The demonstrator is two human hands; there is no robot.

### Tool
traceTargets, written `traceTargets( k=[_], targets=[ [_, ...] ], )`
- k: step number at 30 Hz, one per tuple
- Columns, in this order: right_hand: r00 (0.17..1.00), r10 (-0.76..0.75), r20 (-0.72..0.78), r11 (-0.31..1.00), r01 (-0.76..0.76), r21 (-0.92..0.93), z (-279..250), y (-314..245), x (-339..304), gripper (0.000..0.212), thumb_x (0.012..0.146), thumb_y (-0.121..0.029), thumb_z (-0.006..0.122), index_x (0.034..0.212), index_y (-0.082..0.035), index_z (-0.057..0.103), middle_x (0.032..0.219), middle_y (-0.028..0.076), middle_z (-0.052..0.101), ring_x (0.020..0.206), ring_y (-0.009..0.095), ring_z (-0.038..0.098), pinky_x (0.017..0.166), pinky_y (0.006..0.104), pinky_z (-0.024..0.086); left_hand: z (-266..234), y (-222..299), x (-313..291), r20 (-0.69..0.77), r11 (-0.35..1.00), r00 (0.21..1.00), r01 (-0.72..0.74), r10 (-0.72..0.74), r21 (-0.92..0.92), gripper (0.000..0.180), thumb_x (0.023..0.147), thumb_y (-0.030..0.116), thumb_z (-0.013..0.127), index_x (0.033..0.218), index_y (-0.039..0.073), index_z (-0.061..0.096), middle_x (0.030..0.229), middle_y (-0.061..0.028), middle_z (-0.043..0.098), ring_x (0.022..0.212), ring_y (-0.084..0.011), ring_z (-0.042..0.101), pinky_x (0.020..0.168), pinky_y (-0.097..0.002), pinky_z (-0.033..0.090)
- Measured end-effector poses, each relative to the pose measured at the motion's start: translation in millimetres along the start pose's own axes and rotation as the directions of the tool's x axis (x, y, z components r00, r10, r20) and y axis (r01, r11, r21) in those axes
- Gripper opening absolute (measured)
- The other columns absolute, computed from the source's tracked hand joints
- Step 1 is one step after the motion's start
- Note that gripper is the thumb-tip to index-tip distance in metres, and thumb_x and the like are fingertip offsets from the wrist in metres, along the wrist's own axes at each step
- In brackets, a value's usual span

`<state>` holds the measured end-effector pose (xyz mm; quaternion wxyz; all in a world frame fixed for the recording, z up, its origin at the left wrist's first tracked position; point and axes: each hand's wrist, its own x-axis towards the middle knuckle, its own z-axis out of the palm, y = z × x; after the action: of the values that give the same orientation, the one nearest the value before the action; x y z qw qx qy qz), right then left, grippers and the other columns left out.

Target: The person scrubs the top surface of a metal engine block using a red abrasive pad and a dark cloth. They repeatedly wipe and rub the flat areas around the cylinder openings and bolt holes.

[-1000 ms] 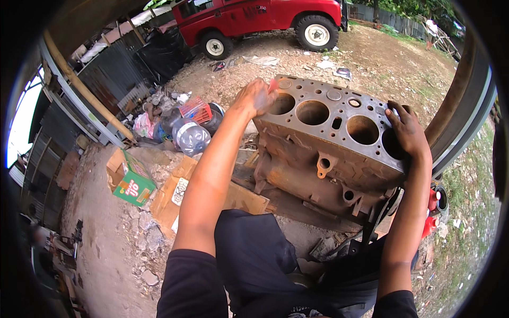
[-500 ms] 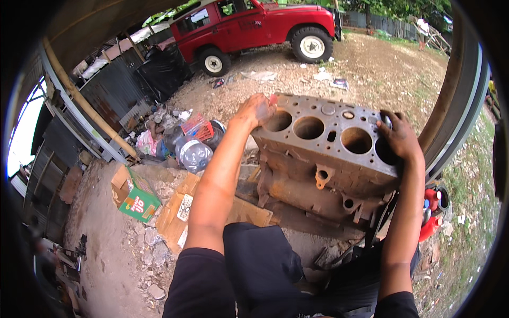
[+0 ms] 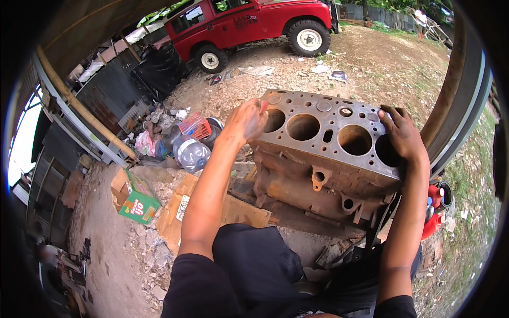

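Note:
A rusty brown engine block [image 3: 299, 164] stands before me, its flat grey top face turned up with a row of round cylinder bores and smaller holes. My left hand [image 3: 247, 122] is at the block's left end, beside the leftmost bore, its fingers curled in. A small reddish bit shows at those fingertips; what it is I cannot make out. At the right end, my right hand [image 3: 403, 132] grips the block's edge, thumb on the top face and fingers bent over the far side. It partly covers the rightmost bore.
Flattened cardboard [image 3: 244, 212] and a green carton [image 3: 139, 204] lie left of the block. Beyond them are a clear plastic jug [image 3: 192, 153] and a red crate [image 3: 195, 126]. Red bottles [image 3: 433, 225] stand at right, near a post [image 3: 450, 90]. A red off-road vehicle [image 3: 238, 32] is parked behind.
My left hand has drawn back a little to the left and nearer along the block's end. My right hand stays at the right end, its fingers slightly shifted. The view has tilted slightly.

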<state>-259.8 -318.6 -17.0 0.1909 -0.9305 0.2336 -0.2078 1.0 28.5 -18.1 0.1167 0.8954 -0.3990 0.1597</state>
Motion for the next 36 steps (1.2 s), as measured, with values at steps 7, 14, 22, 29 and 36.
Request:
traceTargets(
  k=[7,14,22,29,36],
  targets=[
    [0.997,0.059,0.054,0.996,-0.062,0.068,-1,-16,1,0.067,0.111,-0.062,0.045,0.148,-0.010,0.065,0.145,0.026,0.061,0.138,0.044,0.057,0.118,0.0488,0.043,-22,-3,21,0.126,0.988,0.985,0.126,-0.114,-0.093,0.042,0.103,0.030,0.062,0.105,-0.011,0.068,0.109,-0.0335,0.070,0.106,-0.0458,0.073,0.097,-0.0492,0.057],
    [0.998,0.020,0.057,0.997,-0.024,0.079,-1,-19,1,0.066,0.111,-0.061,0.048,0.148,-0.010,0.065,0.144,0.027,0.061,0.140,0.044,0.056,0.118,0.0484,0.043,-19,-24,21,0.133,0.978,0.977,0.182,-0.167,-0.105,0.047,0.104,0.034,0.061,0.107,-0.012,0.066,0.112,-0.0350,0.070,0.115,-0.0490,0.069,0.099,-0.0512,0.055],
    [0.998,-0.012,0.063,0.999,0.008,0.054,-1,-13,1,0.062,0.112,-0.057,0.047,0.149,-0.010,0.064,0.141,0.026,0.063,0.136,0.044,0.057,0.117,0.0487,0.044,-30,-1,-1,0.152,0.975,0.985,0.114,-0.085,-0.192,0.048,0.105,0.034,0.058,0.099,-0.013,0.069,0.102,-0.0355,0.072,0.107,-0.0480,0.071,0.100,-0.0521,0.053],
    [0.998,-0.038,0.045,0.999,0.039,-0.027,1,-14,-1,0.052,0.115,-0.049,0.044,0.151,-0.016,0.063,0.146,0.021,0.063,0.138,0.042,0.055,0.118,0.0478,0.045,-17,-28,33,0.118,0.996,0.991,0.069,-0.062,-0.056,0.044,0.103,0.037,0.060,0.086,-0.004,0.068,0.070,-0.0248,0.068,0.086,-0.0405,0.074,0.086,-0.0508,0.053],
    [0.998,-0.027,0.048,0.998,0.030,-0.057,1,-14,0,0.051,0.116,-0.048,0.042,0.152,-0.020,0.063,0.150,0.017,0.062,0.139,0.042,0.054,0.119,0.0485,0.044,-25,-11,17,0.171,0.964,0.974,0.182,-0.150,-0.193,0.043,0.103,0.034,0.059,0.079,0.000,0.071,0.062,-0.0198,0.066,0.074,-0.0365,0.074,0.080,-0.0494,0.056]
  ],
)
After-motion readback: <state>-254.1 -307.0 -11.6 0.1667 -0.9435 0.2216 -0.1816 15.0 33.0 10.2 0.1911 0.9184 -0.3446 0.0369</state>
